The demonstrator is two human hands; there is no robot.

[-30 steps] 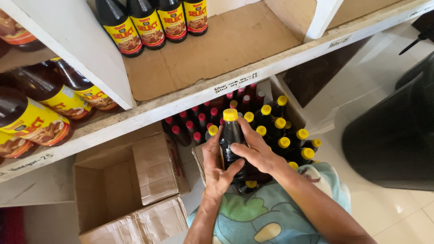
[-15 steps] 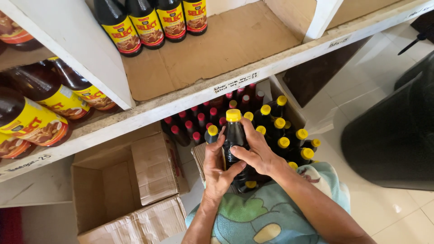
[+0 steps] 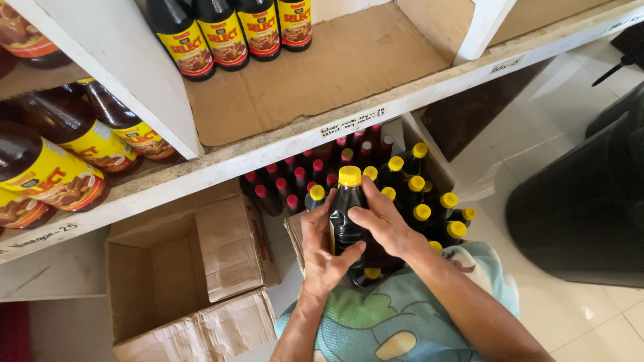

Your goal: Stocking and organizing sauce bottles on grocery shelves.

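Note:
A dark bottle with a yellow cap (image 3: 349, 201) is held upright above a box of like bottles. My left hand (image 3: 322, 251) wraps its left side and my right hand (image 3: 379, 224) grips its right side, fingers over the label. Below and behind it stand several yellow-capped bottles (image 3: 429, 201) and several red-capped bottles (image 3: 302, 177) on the floor under the white shelf (image 3: 282, 144).
An open cardboard box (image 3: 181, 281) sits at lower left. On the shelf's cardboard liner (image 3: 335, 64) stand dark bottles with yellow labels (image 3: 228, 30). Larger bottles (image 3: 60, 154) lie on the left. A big black object (image 3: 583, 201) stands at right on the tiled floor.
The bottle has risen a little out of the group, both hands staying on it.

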